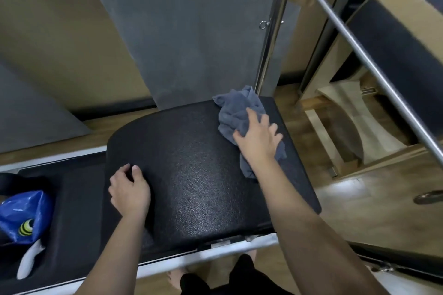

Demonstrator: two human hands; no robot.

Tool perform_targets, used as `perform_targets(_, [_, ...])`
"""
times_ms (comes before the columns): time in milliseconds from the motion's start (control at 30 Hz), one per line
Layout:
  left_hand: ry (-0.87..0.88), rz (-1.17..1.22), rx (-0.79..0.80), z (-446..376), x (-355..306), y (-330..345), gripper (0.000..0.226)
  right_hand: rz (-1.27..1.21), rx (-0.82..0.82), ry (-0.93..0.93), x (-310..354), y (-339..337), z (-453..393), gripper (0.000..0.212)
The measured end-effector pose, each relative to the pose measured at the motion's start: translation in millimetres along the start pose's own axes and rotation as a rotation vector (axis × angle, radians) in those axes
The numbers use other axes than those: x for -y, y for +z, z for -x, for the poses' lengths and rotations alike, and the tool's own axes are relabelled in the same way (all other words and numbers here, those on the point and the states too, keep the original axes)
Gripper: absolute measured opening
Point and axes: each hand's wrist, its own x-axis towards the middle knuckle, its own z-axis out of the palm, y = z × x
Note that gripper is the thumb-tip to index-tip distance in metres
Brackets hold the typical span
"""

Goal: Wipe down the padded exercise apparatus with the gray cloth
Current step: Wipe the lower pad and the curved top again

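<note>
Currently, the right hand [257,137] presses flat on the gray cloth [242,117], fingers spread apart and extended across the fabric. The cloth lies crumpled at the far right corner of the black padded arc [199,175], touching its textured surface. The left hand [129,190] rests on the near left part of the pad, fingers loosely curled, holding nothing. A blue bag [24,215] sits on the lower platform to the left.

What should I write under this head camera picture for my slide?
Right hand presses a gray cloth onto the black padded arc; left hand rests on it.
</note>
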Motion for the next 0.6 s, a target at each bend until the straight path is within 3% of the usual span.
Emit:
perform_targets(200, [0.001,-0.019,-0.017,0.4,0.4,0.8,0.042,0.075,0.046,-0.394,-1.8,-2.3,116.0,0.075])
perform_targets(300, [-0.003,0.000,-0.013,-0.3,0.6,-0.5,0.041,0.067,0.000,-0.459,-40.9,3.4,160.5,0.080])
perform_targets(433, [-0.005,0.012,-0.012,1.0,-0.6,-0.2,0.039,0.056,-0.061,-0.150,-89.7,6.0,159.9,0.081])
perform_targets(600, [-0.005,0.013,-0.012,0.6,-0.9,0.0,0.039,-0.086,-0.054,0.282,-94.3,-3.7,86.2,0.070])
